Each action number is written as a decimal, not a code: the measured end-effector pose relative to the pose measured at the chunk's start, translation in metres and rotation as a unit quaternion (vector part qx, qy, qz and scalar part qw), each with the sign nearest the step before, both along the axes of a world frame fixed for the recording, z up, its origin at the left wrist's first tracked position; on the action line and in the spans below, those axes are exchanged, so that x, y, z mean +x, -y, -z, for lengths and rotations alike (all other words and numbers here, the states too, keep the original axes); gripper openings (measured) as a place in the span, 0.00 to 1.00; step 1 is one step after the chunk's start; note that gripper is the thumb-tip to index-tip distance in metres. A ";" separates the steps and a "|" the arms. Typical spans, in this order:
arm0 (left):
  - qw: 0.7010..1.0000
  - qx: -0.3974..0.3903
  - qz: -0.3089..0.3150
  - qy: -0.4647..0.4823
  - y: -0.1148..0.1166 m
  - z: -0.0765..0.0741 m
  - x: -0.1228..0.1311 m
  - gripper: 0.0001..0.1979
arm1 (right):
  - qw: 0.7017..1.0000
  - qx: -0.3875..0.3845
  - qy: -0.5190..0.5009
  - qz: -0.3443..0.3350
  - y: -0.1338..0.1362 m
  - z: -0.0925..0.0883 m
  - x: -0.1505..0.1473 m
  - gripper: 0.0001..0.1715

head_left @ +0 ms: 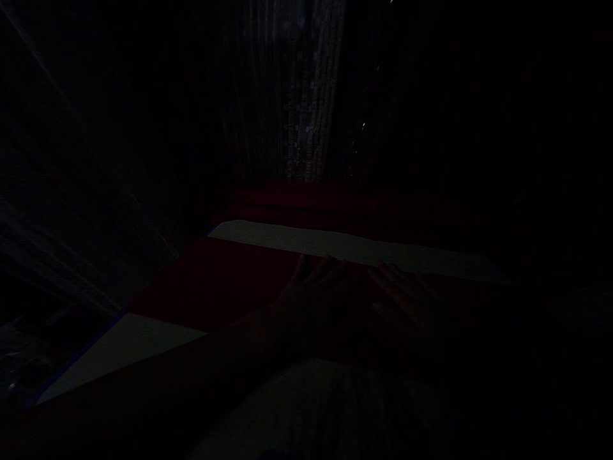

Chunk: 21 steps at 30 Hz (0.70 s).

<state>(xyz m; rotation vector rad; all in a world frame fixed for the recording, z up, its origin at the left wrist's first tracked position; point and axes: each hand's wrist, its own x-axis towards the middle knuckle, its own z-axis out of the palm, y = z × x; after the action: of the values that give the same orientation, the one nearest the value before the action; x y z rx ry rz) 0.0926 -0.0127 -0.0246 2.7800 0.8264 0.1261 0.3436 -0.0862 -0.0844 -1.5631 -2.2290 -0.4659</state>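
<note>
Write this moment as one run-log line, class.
light: very dim | left hand: flat, fingers spread, on cloth | right hand: flat beside it on cloth | cloth: red with pale stripes | behind: curtain

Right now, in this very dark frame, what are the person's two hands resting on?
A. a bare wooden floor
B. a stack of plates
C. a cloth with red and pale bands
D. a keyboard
C: the left hand and right hand lie flat, side by side, on the red band of the striped cloth, just below a pale band.
</note>
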 end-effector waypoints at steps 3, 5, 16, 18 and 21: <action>1.000 0.002 -0.001 0.012 0.001 -0.001 0.000 0.43 | 1.000 -0.008 0.002 -0.012 0.000 -0.001 0.003 0.31; 1.000 0.011 0.001 0.009 0.001 0.000 -0.001 0.42 | 1.000 -0.011 0.003 -0.012 -0.001 -0.001 0.003 0.31; 0.998 0.023 -0.050 0.028 -0.011 0.007 -0.005 0.43 | 0.999 -0.043 -0.011 0.016 -0.002 0.007 0.007 0.32; 0.998 0.022 -0.053 0.032 -0.010 0.007 -0.004 0.42 | 0.998 -0.053 -0.015 0.014 -0.003 0.006 0.009 0.32; 0.998 0.017 -0.054 0.037 -0.008 0.006 -0.003 0.41 | 0.998 -0.051 -0.013 0.021 -0.003 0.001 0.007 0.33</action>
<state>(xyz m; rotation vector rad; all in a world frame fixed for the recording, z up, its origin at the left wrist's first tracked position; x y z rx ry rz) 0.0893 -0.0044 -0.0301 2.7442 0.9635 0.2630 0.3505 -0.0836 -0.0858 -1.6599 -2.2374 -0.3462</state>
